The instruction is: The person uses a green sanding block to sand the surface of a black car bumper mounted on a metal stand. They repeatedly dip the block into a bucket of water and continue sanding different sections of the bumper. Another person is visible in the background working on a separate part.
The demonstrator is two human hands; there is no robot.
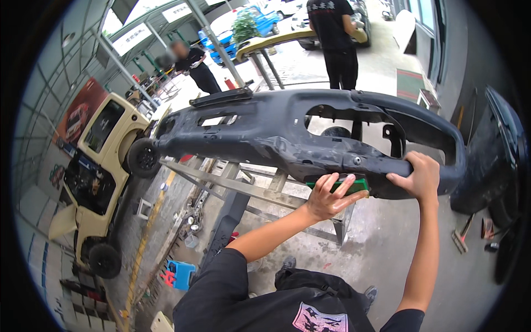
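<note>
A long dark grey car bumper (249, 145) lies across a metal stand in front of me, with scuffed, dull patches on its surface. My left hand (330, 200) grips a green block (355, 187) that looks like a sanding block, pressed against the bumper's near lower side. My fingers cover part of the block. To the right, my right hand (422, 176) is closed over the narrow bar of the bumper below its large opening. The thumb lies on the near side, and the other fingertips are partly hidden.
The metal stand (260, 192) carries the bumper. Another dark panel (487, 160) stands at right, near a brush (460, 241) on the floor. A beige off-road vehicle (108, 160) is at left, near a blue box (180, 275). Two people work beyond the bumper.
</note>
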